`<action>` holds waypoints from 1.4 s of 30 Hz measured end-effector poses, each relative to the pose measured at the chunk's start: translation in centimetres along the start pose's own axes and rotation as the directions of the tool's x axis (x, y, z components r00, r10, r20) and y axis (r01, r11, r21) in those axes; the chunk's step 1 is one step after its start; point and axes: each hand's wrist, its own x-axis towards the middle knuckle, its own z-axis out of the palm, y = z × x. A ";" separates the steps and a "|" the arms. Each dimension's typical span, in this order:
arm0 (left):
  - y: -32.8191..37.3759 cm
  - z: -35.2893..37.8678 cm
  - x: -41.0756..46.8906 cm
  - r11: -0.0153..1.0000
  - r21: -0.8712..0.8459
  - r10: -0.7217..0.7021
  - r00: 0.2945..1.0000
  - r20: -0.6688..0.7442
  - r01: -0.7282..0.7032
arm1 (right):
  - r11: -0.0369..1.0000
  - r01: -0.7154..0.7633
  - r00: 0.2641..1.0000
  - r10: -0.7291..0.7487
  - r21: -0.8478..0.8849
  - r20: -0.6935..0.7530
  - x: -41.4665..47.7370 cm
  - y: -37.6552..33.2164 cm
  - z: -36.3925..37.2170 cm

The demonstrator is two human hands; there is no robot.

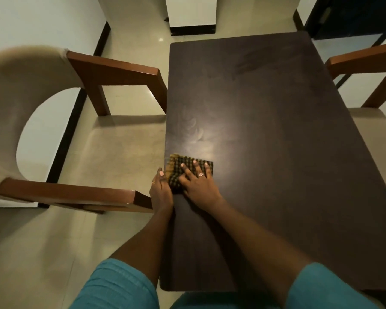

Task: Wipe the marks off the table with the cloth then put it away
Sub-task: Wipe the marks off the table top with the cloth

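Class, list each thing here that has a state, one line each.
cloth: bunched, lying at the left edge of the table
right hand: fingers spread, pressing on the cloth
left hand: at the table edge beside the cloth, fingers hidden
marks: pale smudges beyond the cloth, unwiped

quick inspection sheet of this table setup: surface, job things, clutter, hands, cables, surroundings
surface: dark table, pale smear marks near its left edge, just beyond the cloth
job's things: checked cloth lying on the table at the left edge
clutter: nothing seen
hands: right hand flat on the cloth with fingers spread; left hand at the table's left edge against the cloth, grip unclear
cables: nothing seen
surroundings: wooden-armed chair on the left, second chair on the right, pale tiled floor
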 end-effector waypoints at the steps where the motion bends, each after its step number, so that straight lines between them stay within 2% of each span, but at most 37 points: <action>1: 0.2 0.1 0.0 1.000 -0.008 -0.005 1.000 0.012 0.005 | 1.000 -0.023 1.000 0.023 0.009 0.001 1.2 0.9 -0.5; 5: 1.2 0.5 0.0 0.999 0.003 -0.032 0.999 0.043 0.032 | 0.989 -0.139 0.990 0.139 0.047 0.004 5.4 5.0 -2.6; 10: 1.5 1.1 0.7 0.994 0.092 0.051 0.998 0.040 -0.055 | 0.948 -0.308 0.951 0.304 0.076 0.052 9.0 11.4 -5.2; 14: 2.0 1.8 1.2 0.986 0.158 0.059 0.998 0.021 -0.062 | 0.936 -0.343 0.939 0.339 0.078 0.061 9.5 11.1 -5.4; 16: 2.4 2.0 1.5 0.987 0.152 0.052 0.999 0.006 -0.053 | 0.952 -0.304 0.952 0.303 0.035 0.046 9.0 10.0 -5.1; 19: 3.0 2.3 2.1 0.991 0.133 0.029 0.999 -0.019 -0.026 | 0.996 -0.086 0.996 0.087 -0.015 0.015 7.1 7.8 -3.9; 21: 3.2 2.5 2.6 0.990 0.141 0.020 0.999 -0.044 -0.014 | 0.997 0.049 0.996 -0.044 -0.065 0.081 5.5 6.4 -3.2; 27: 3.7 3.7 3.4 0.981 0.194 0.035 0.993 -0.115 -0.012 | 0.979 0.175 0.978 -0.161 -0.102 0.129 4.2 5.7 -2.0; 30: 3.6 4.5 3.6 0.974 0.226 0.016 0.984 -0.175 0.024 | 0.990 0.123 0.974 -0.108 -0.065 0.197 5.5 6.4 -2.7; 34: 4.2 5.9 3.6 0.965 0.248 -0.012 0.961 -0.276 0.083 | 0.994 0.109 0.989 -0.110 0.020 0.099 9.3 8.1 -4.4; 38: 5.9 7.6 3.9 0.940 0.314 -0.029 0.947 -0.320 0.135 | 0.996 -0.064 0.998 0.063 0.063 0.012 13.5 11.7 -6.5; 42: 8.1 9.9 5.1 0.889 0.457 0.072 0.971 -0.226 0.041 | 0.964 -0.255 0.966 0.258 0.074 -0.029 16.8 17.3 -8.0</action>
